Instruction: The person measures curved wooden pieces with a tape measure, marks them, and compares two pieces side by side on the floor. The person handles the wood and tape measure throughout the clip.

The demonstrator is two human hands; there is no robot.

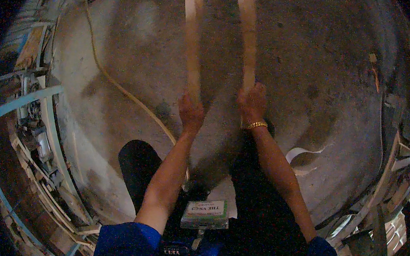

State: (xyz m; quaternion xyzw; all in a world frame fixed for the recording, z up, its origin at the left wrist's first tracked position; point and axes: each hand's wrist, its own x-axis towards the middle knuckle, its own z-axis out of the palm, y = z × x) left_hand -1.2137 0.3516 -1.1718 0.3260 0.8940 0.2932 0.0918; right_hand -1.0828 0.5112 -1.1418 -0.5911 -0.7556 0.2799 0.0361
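Two long, pale wooden strips run side by side away from me, past the top edge of the head view. My left hand (191,114) is closed round the near end of the left wooden strip (193,49). Round the near part of the right wooden strip (248,44), my right hand (252,103) is also closed, with a gold bracelet (257,125) on its wrist. A gap with concrete floor showing lies between the strips. Their far ends are out of view.
A yellow hose (120,87) snakes over the concrete floor on the left. A curled white strip (305,150) lies right of my right forearm. Blue-framed racking (27,102) with wood pieces lines the left side. A badge (205,213) hangs before me, between my dark-trousered legs.
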